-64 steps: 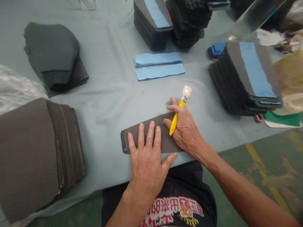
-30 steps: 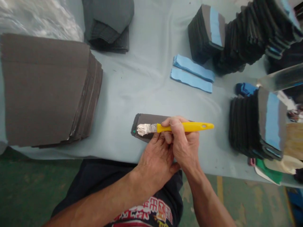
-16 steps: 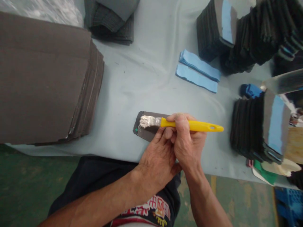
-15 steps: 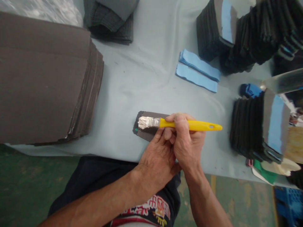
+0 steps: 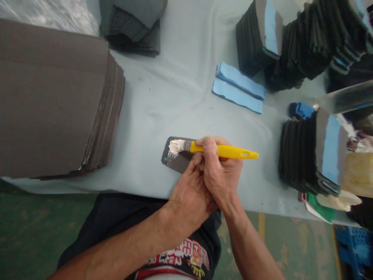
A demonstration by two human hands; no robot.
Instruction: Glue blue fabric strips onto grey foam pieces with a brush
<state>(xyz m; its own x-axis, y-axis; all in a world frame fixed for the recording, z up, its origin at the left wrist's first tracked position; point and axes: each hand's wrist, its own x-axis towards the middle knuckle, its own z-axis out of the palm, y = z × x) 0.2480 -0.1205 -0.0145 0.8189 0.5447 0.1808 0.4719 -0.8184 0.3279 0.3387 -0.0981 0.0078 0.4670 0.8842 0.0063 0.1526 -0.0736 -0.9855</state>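
My right hand [image 5: 223, 167] is closed round the yellow handle of a brush [image 5: 237, 152]. The whitish bristles rest on the left part of a small dark grey piece [image 5: 178, 161], where a wet white smear shows below them. A green mark is at that piece's left end. My left hand [image 5: 192, 192] lies against the right hand, its fingers bent together at the near edge of the dark piece, pressing or holding it; part of the piece is hidden under both hands.
A big stack of brown-grey sheets [image 5: 52, 105] fills the left of the table [image 5: 163, 101]. Two light blue strip piles [image 5: 237, 95] lie beyond the hands. Dark stacks with blue bands [image 5: 298, 155] stand at the right, more [image 5: 253, 42] behind. Folded dark cloth [image 5: 134, 31] sits at the back.
The brush and my right hand have shifted slightly left and up over the dark piece. A wet white smear now shows under the bristles. The whole view has moved a little.
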